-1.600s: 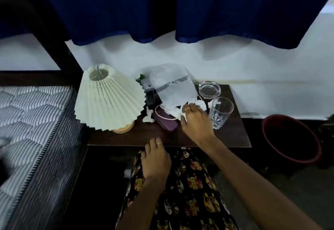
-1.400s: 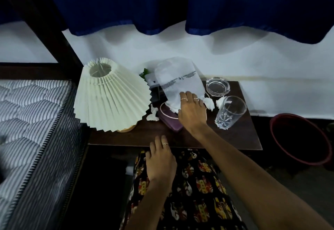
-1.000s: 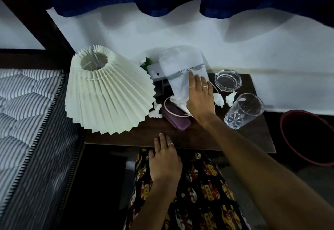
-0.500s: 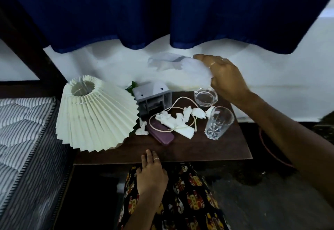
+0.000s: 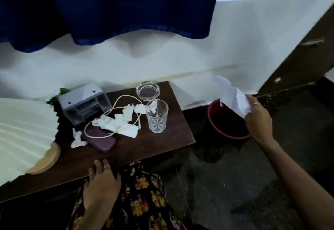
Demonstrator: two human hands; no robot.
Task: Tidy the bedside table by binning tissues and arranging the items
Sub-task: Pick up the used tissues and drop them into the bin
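Tissues (image 5: 115, 122) are lying crumpled mid-table on the dark bedside table (image 5: 159, 146), tangled with a white cable (image 5: 126, 101) and overlapping a purple phone (image 5: 102, 139). One more scrap (image 5: 77, 138) is sitting left of the phone. Right hand (image 5: 258, 121) is gripping a white plastic bag (image 5: 231, 96), holding it out past the table's right edge, above the red bin (image 5: 226, 132) on the floor. Left hand (image 5: 101, 186) is resting flat, fingers loose and holding nothing, at the table's near edge. A drinking glass (image 5: 156, 116) is standing near the right edge, a glass ashtray (image 5: 147, 90) behind it. Something white inside the glass is possibly tissue. A grey organiser (image 5: 85, 103) and pleated lampshade (image 5: 23, 130) are crowding the left side.
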